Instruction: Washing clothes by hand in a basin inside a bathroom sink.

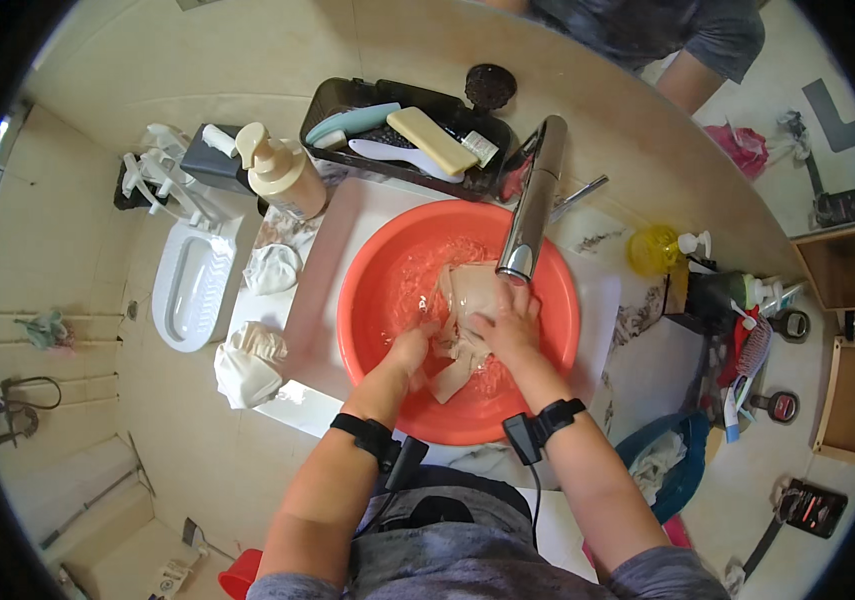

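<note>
A beige cloth (468, 296) lies wet and spread in the water of an orange-red plastic basin (358, 375). My right hand (511, 322) rests palm down on the cloth's right side, fingers apart. Beside the cloth's left edge, my left hand (414, 346) is partly in the water with its fingers curled; whether it pinches any fabric is hidden. The basin sits in a white rectangular sink (322, 300). Over its far right rim reaches a chrome faucet (536, 202), whose spout end is just above my right fingers.
Two crumpled white cloths (273, 268) (249, 365) lie left of the sink. Behind stand a cream pump bottle (288, 176) and a black tray (397, 169) with brushes. At right are a yellow pump bottle (652, 250) and a blue-green bin (686, 469). Cabled black straps circle both forearms.
</note>
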Available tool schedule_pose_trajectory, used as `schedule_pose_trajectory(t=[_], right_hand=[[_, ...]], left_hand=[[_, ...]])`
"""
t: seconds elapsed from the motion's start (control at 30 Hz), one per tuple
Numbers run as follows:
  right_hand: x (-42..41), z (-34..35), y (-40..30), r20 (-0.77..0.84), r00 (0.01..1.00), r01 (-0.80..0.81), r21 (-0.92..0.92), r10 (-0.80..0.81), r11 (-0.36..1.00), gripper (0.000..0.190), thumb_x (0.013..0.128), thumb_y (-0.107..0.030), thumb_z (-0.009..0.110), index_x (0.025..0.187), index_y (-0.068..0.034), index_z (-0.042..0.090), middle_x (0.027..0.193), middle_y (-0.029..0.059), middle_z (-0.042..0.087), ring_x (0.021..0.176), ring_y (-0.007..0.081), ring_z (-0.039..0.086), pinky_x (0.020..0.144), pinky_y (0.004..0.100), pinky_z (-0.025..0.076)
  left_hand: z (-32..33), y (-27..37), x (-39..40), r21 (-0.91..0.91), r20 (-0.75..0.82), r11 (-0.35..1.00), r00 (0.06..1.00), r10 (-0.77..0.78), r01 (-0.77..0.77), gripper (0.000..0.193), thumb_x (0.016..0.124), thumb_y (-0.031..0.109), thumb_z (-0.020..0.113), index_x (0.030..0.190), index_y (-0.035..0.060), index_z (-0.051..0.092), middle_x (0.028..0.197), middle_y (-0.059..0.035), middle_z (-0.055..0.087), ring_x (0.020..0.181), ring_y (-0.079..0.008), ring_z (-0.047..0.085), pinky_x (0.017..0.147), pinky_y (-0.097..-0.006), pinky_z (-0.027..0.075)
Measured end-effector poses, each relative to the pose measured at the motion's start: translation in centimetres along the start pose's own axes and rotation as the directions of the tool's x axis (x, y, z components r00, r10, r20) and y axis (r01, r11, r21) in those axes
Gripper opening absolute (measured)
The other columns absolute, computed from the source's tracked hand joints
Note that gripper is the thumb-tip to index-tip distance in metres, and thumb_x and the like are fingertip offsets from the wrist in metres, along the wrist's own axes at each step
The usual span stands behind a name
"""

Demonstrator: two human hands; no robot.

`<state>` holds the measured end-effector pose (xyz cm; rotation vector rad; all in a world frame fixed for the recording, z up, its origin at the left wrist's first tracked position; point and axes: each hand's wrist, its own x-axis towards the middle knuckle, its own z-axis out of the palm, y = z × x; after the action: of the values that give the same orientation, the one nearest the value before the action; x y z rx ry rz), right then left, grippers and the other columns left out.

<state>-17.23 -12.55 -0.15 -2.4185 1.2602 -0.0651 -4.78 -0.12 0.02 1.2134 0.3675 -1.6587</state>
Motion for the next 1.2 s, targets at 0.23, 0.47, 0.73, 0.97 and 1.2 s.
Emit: schedule_pose_trajectory(t=[0.23,0.47,0.73,0.97,1.2], right_hand=[[1.1,4.4,-0.7,0.204,0.965,-0.201,0.166,0.166,0.965,0.070,0.076,-0.026,0.067,0.136,-0.012,0.032,0.140,0.0124,0.029,0.118,0.0319,0.042,0.095,0.0385,0.040],[-2.4,1.8,-3.2,0.407,0.913,-0.372,0.800,0.031,0.470,0.068,0.076,-0.028,0.071,0.128,0.002,0.037,0.113,0.0180,0.054,0.103,0.0226,0.055,0.085,0.0329,0.046],[-4.7,-1.6,-4.4,0.320,0.947,-0.260,0.743,0.013,0.617,0.063,0.074,-0.037,0.072,0.121,-0.003,0.045,0.097,0.0196,0.061,0.090,0.0311,0.061,0.077,0.0380,0.048],[-5.2,-1.7,-5.4,0.182,0.981,-0.143,0.445,0.067,0.884,0.048,0.082,-0.048,0.054,0.107,-0.007,0.058,0.087,0.0226,0.063,0.084,0.0398,0.061,0.070,0.0450,0.048],[-3.2,0.6,-0.9,0.273,0.961,-0.151,0.637,-0.038,0.756,0.037,0.086,-0.036,0.054,0.101,-0.003,0.060,0.093,0.0240,0.062,0.089,0.0354,0.059,0.076,0.0371,0.047]], left_hand=[[1.2,-0.4,1.1,-0.142,0.055,0.979,0.989,-0.138,0.145,0.061,0.089,0.059,0.034,0.133,0.0169,0.037,0.129,-0.0107,0.042,0.118,-0.0329,0.041,0.093,-0.0593,0.032],[1.4,0.3,1.0,-0.369,0.085,0.927,0.990,0.110,-0.071,0.052,0.088,0.049,0.048,0.125,0.0132,0.043,0.114,-0.0120,0.050,0.104,-0.0329,0.050,0.088,-0.0533,0.041],[1.9,-0.5,2.2,-0.334,0.117,0.928,0.969,0.215,-0.166,0.017,0.091,0.022,0.048,0.100,0.0084,0.052,0.085,-0.0082,0.059,0.076,-0.0250,0.060,0.071,-0.0389,0.051],[1.7,-1.8,2.7,-0.031,-0.098,0.969,0.966,0.239,-0.243,0.026,0.091,0.026,0.045,0.101,0.0049,0.056,0.091,-0.0104,0.059,0.081,-0.0229,0.059,0.071,-0.0374,0.050],[4.2,-1.1,0.3,0.079,-0.262,0.975,0.939,0.222,-0.208,0.025,0.091,0.030,0.049,0.098,0.0082,0.057,0.082,-0.0055,0.058,0.070,-0.0174,0.057,0.062,-0.0328,0.048]])
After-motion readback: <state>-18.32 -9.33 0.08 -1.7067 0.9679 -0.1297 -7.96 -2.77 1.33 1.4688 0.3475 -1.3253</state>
